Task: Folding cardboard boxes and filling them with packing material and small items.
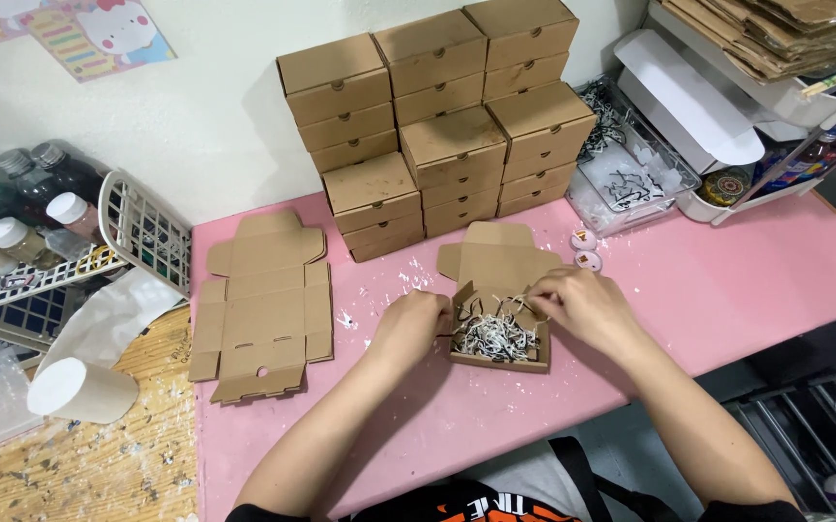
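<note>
A small open cardboard box (495,363) sits on the pink table (756,280), its lid (497,259) folded back. Black-and-white shredded paper filler (491,333) lies inside it. My left hand (408,327) rests at the box's left wall, fingers curled on the edge and the filler. My right hand (582,305) is at the box's upper right corner, fingertips pinching into the shredded paper.
A flat unfolded box blank (261,304) lies at the left. Stacks of closed cardboard boxes (437,126) stand against the wall. A clear tray of filler (631,164), two small round jars (586,249), a white basket with bottles (51,242) and a white roll (80,390) surround the area.
</note>
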